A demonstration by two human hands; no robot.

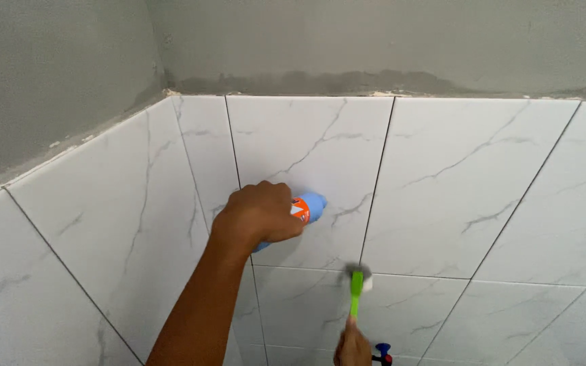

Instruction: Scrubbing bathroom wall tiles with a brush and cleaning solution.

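Observation:
My left hand [259, 215] is wrapped around a light blue bottle [310, 205] with an orange label, its end pointed at the white marble-patterned wall tile [306, 149]. Lower down, my right hand [352, 346] grips a small brush with a green handle [355, 295]. The brush's blurred head [359, 274] rests against the dark grout line between two tile rows.
White veined tiles [483, 190] cover both walls of a corner, with bare grey plaster [374, 41] above them. A rough mortar edge [306, 85] tops the tiling. A small blue and red object [382, 352] shows at the bottom edge beside my right hand.

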